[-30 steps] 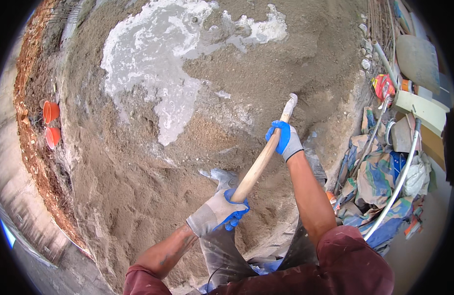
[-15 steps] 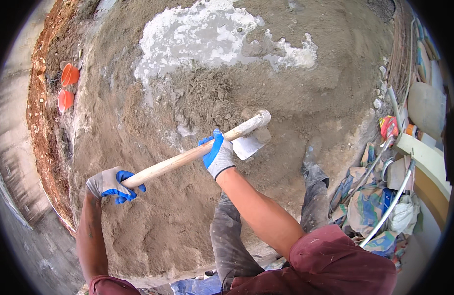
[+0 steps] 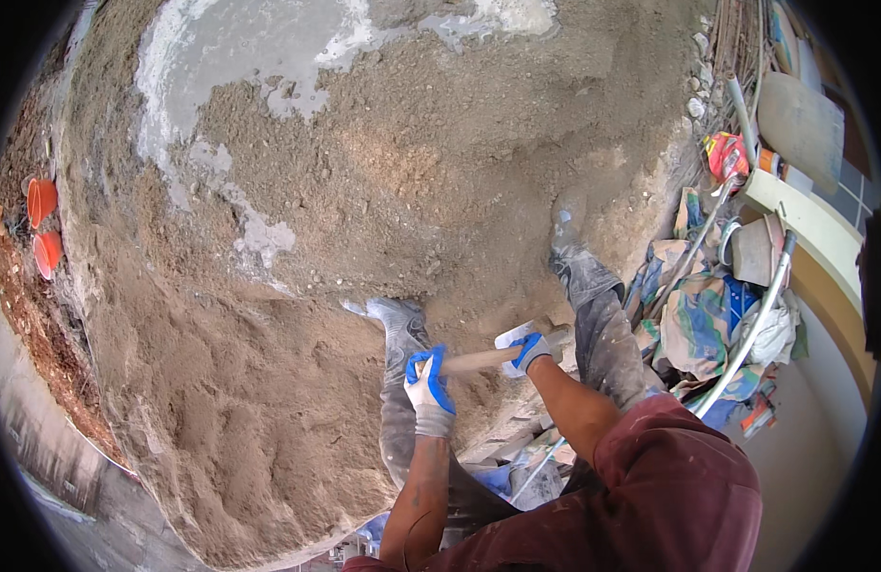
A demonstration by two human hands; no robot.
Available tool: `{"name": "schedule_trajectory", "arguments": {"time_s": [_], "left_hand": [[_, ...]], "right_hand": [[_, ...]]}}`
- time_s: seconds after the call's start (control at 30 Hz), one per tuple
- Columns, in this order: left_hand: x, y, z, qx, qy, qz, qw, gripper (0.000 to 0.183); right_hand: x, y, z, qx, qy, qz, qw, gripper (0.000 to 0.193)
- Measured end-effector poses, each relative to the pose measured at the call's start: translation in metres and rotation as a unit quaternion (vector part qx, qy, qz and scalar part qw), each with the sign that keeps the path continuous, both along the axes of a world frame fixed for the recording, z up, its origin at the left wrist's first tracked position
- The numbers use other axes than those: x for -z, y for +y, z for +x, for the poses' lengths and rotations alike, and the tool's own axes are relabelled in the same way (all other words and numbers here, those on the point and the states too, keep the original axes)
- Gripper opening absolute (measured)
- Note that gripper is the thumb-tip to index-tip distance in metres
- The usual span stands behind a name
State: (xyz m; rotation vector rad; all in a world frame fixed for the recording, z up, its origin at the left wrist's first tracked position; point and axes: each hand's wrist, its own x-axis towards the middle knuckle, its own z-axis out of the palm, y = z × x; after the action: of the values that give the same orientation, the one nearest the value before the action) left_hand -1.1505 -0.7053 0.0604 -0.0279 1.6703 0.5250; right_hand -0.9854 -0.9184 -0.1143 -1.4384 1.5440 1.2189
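both gloved hands, left hand (image 3: pixel 428 381) & right hand (image 3: pixel 530 352), wrapped tight round wooden shovel handle (image 3: pixel 479 359) at lower centre, blade (image 3: pixel 517 336) low btwn boots, w/ sand heap (image 3: pixel 364 219) mostly dry, only grey wet patch (image 3: pixel 240 48) upper left mixed.

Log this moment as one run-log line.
left hand: gripping wooden handle | right hand: gripping handle near metal blade | tool: low between boots | ground: sand heap
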Motion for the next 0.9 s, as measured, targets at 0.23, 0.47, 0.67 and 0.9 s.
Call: {"name": "schedule_trajectory", "arguments": {"time_s": [0.23, 0.47, 0.67, 0.9], "left_hand": [[0.001, 0.122, -0.022, -0.075, 0.021, 0.204, 0.976, 0.006], [-0.149, 0.246, -0.062, -0.033, 0.059, 0.322, 0.944, 0.005], [-0.244, 0.362, -0.113, -0.017, 0.118, 0.483, 0.867, 0.013], [-0.216, 0.453, -0.190, -0.028, 0.055, 0.429, 0.901, 0.010]], "right_hand": [[0.066, 0.168, -0.036, -0.103, -0.065, 0.113, 0.986, 0.022], [-0.054, 0.315, -0.102, 0.012, 0.019, 0.199, 0.980, 0.016], [-0.179, 0.458, -0.166, 0.175, 0.088, 0.341, 0.920, 0.019], [-0.209, 0.488, -0.198, 0.262, 0.094, 0.301, 0.912, 0.028]]}}
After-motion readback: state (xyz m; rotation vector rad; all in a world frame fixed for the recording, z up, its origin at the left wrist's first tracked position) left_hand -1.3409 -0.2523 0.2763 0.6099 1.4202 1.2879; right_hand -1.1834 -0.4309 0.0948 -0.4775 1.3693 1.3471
